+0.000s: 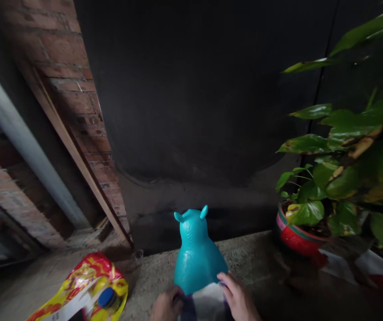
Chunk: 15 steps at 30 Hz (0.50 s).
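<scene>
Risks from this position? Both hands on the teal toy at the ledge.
1. The teal animal toy stands near the ledge's far edge, with a dark drop behind; a push from the left hand or right hand might tip it over.
2. The red plant pot sits close on the right; a wide elbow swing could knock it.
3. The yellow-red bag lies left, loose, and may get swept off.

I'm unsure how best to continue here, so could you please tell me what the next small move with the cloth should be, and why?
Probably slide the cloth up the teal animal toy: the left hand and right hand press it only against the toy's base, and the body above is uncovered.
</scene>
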Tool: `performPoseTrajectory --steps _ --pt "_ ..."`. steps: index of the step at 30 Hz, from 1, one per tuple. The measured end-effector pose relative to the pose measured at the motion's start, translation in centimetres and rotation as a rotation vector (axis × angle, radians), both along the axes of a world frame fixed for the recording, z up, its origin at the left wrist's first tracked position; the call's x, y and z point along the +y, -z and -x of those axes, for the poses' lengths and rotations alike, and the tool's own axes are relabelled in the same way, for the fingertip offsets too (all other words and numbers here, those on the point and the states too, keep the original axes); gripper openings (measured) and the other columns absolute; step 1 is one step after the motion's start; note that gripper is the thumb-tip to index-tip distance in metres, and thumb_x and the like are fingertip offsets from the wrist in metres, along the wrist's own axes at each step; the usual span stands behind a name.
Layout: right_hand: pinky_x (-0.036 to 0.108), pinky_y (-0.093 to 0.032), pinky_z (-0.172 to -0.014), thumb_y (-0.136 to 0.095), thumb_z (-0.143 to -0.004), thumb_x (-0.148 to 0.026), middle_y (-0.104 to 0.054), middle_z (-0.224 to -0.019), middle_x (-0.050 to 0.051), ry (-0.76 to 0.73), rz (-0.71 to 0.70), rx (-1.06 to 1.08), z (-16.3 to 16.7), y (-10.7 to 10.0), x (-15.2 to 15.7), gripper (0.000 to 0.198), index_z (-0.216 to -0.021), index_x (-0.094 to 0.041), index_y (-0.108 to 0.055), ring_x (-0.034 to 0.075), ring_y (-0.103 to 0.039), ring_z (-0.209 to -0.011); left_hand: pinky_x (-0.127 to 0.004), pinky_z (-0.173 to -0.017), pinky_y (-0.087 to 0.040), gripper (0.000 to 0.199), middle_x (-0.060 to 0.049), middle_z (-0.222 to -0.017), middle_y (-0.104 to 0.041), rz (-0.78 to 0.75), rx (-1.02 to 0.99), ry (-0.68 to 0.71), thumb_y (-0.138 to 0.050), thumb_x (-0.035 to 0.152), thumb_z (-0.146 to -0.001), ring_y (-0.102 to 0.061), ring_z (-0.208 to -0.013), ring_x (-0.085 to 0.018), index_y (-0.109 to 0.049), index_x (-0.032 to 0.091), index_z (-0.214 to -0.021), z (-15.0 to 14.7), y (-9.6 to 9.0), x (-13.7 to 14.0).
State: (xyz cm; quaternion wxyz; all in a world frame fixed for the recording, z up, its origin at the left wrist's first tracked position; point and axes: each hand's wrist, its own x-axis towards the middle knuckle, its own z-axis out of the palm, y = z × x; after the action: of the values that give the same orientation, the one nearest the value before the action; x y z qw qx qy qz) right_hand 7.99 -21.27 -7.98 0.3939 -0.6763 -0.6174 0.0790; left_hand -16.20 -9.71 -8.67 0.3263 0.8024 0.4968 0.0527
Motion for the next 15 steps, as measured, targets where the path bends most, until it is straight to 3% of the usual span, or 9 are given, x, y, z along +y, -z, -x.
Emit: performPoseTrajectory --steps 2,6,9,12,15 --pt "0.028 -0.055 -0.082 -0.046 -0.089 -0.019 -0.072 -0.104 0.004 0.028 -0.015 -0.021 -0.2 -2.6 1.4 0.027 -0.107 -0.026 -0.065 0.019 -0.069 -0.095 -0.023 -0.079 -0.046 0.024 0.001 -0.086 -0.072 -0.075 -0.084 -0.041 -0.047 0.013 -0.074 -0.065 -0.086 -0.014 -0.068 0.023 -0.083 -0.1 -3.0 0.7" --pt "0.028 -0.049 -0.078 -0.047 -0.092 -0.021 -0.062 -0.089 0.001 -0.002 -0.046 -0.054 -1.2 -8.2 4.0 0.017 -0.087 -0.025 -0.063 0.016 -0.062 -0.086 -0.027 -0.083 -0.048 0.017 -0.001 -0.086 -0.068 -0.256 -0.233 -0.077 -0.050 0.015 -0.074 -0.063 -0.088 -0.016 -0.064 0.022 -0.079 -0.6 -9.1 2.1" --pt "0.030 -0.043 -0.079 -0.046 -0.094 -0.026 -0.058 -0.088 0.000 -0.015 -0.076 -0.076 -2.1 -11.2 4.7 0.017 -0.084 -0.024 -0.060 0.016 -0.058 -0.086 -0.026 -0.083 -0.048 0.015 0.000 -0.087 -0.065 -0.345 -0.270 -0.068 -0.049 0.016 -0.076 -0.063 -0.089 -0.015 -0.062 0.023 -0.081 -1.0 -11.5 2.3" --pt "0.030 -0.041 -0.078 -0.046 -0.095 -0.027 -0.059 -0.087 0.000 -0.012 -0.050 -0.103 -2.4 -10.6 3.4 0.018 -0.084 -0.024 -0.059 0.015 -0.057 -0.084 -0.024 -0.086 -0.047 0.020 0.000 -0.093 -0.065 -0.354 -0.215 -0.034 -0.047 0.012 -0.077 -0.062 -0.094 -0.014 -0.062 0.024 -0.085 -1.1 -10.3 1.4" --pt "0.033 -0.041 -0.078 -0.048 -0.092 -0.025 -0.063 -0.086 -0.002 0.021 0.128 -0.196 -2.5 -5.6 0.4 0.018 -0.081 -0.027 -0.062 0.016 -0.060 -0.080 -0.024 -0.091 -0.046 0.028 -0.001 -0.100 -0.068 -0.250 -0.092 0.015 -0.048 0.008 -0.073 -0.063 -0.099 -0.014 -0.064 0.025 -0.090 -0.8 -6.0 -0.5"
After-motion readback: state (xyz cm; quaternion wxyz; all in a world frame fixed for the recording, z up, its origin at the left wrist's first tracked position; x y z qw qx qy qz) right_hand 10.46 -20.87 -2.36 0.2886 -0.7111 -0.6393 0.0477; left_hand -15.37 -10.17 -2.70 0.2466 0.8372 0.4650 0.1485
